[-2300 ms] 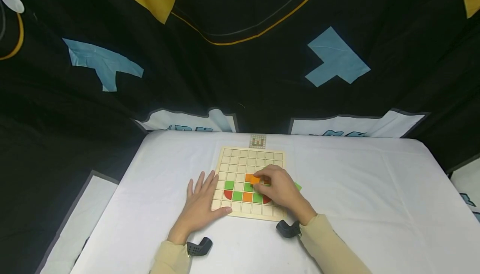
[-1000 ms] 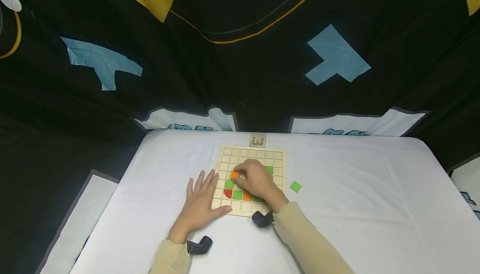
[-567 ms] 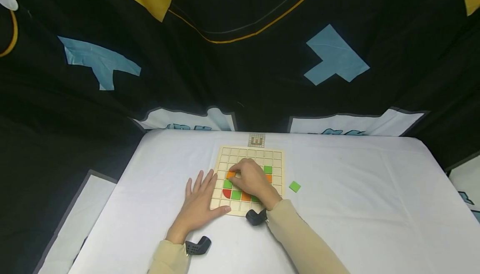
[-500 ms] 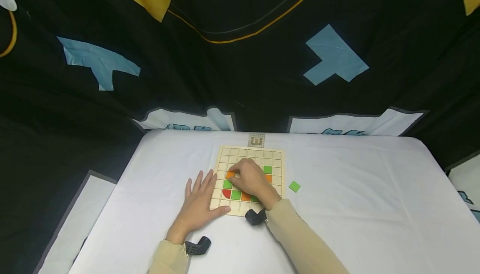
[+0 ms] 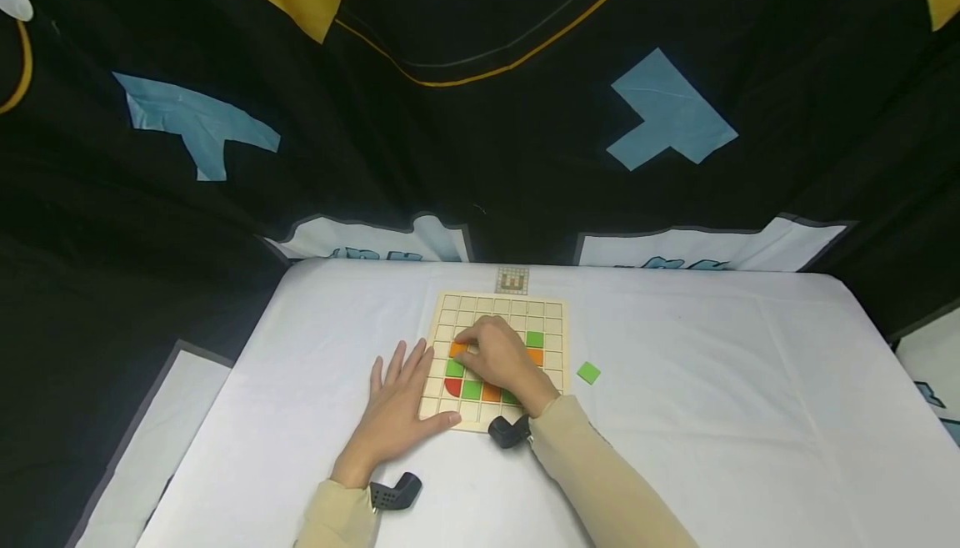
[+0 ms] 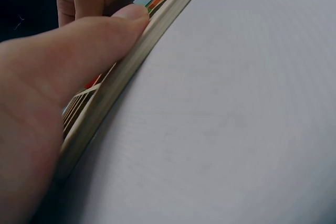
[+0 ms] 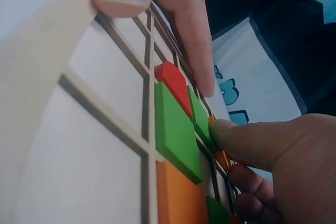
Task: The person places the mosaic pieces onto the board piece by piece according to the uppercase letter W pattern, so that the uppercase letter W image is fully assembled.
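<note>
A pale wooden grid board [image 5: 555, 311] lies on the white table. My right hand [image 5: 502, 356] pinches an orange square tile [image 5: 458, 349] between thumb and fingers in a left-hand cell, just above a green tile [image 5: 455, 369]. Its thumb [image 7: 231, 135] sits at the tile in the right wrist view. Below are a rounded red piece [image 5: 453, 387], another green tile [image 5: 472, 389] and an orange one [image 5: 491, 393]. Further tiles are partly hidden under the hand. With fingers straight, my left hand [image 5: 397, 410] rests at the board's left edge, its thumb on the near rim.
A loose green tile [image 5: 588, 373] lies right of the board. Behind the board is a small card [image 5: 512, 281] with a grid pattern. Each wrist carries a black device, the right one [image 5: 510, 431] close over the board's near edge. Dark patterned cloth [image 5: 480, 156] hangs behind the table.
My right hand has carried the orange tile leftward across the board and lowered it at the left cell, uncovering green and orange tiles on the right. The left hand has stayed put.
</note>
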Tool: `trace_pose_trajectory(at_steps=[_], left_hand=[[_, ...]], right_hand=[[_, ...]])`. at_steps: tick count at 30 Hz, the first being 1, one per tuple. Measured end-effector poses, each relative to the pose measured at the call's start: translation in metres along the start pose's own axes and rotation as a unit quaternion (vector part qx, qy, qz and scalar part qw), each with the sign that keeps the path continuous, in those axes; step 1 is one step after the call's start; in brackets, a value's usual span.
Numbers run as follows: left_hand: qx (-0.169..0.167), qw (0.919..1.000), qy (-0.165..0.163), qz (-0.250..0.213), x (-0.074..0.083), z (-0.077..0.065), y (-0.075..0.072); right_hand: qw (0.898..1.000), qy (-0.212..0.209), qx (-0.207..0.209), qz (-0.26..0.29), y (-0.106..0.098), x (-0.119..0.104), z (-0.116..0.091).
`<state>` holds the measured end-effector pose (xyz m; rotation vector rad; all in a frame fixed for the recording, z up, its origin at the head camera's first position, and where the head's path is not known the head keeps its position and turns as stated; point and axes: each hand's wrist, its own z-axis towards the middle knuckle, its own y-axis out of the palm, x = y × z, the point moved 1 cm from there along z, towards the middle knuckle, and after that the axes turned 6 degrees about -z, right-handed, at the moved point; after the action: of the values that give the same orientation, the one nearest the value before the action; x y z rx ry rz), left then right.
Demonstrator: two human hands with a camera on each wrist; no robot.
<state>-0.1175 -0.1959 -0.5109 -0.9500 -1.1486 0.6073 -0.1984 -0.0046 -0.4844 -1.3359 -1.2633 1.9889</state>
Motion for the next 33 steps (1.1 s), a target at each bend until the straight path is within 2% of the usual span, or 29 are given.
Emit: trace_pose_trajectory(at_steps=[20,26,33], left_hand=[[0.000,1.0000,-0.002,0.002,-0.001,0.000,0.000],[-0.001,1.0000,-0.004,-0.003,-0.001,0.000,0.001],[0.000,1.0000,-0.004,-0.008,0.000,0.001,0.000]], right_hand=[[1.000,0.006,0.018,0.007,0.001,0.002,-0.001],[0.999,0.000,0.031,0.043,-0.006,0.002,-0.005],[0.996,-0.001,0.048,0.078,-0.021,0.009,-0.024]])
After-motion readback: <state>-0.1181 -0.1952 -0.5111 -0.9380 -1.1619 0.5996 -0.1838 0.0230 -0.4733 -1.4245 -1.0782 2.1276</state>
